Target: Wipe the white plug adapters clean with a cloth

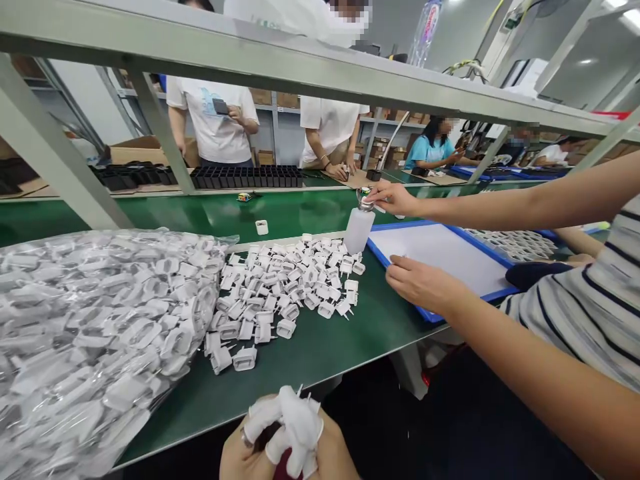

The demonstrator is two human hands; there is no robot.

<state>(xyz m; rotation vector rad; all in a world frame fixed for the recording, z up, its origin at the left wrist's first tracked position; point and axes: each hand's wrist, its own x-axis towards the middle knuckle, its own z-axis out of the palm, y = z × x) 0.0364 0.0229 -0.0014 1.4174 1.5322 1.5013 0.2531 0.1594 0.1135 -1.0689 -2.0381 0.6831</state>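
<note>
My left hand (253, 437) and my right hand (323, 437) meet at the bottom middle, below the table's front edge. White finger covers are on their fingertips, and a ring shows on the left hand. Both are closed on a small white plug housing (301, 389), mostly hidden by the fingers; its thin pins stick out at the top. On the green table (320, 353) ahead lies a loose heap of similar white plug housings (285, 287). Left of the heap, a large clear plastic bag (100, 320) is full of them.
At right, a co-worker's hand (393, 199) touches a white pump bottle (359, 230); the other hand (423, 283) is over a blue-rimmed tray (380, 253). One white housing (261, 227) stands behind the heap. A shelf beam (300, 67) crosses above; people work beyond, near black boxes (247, 177).
</note>
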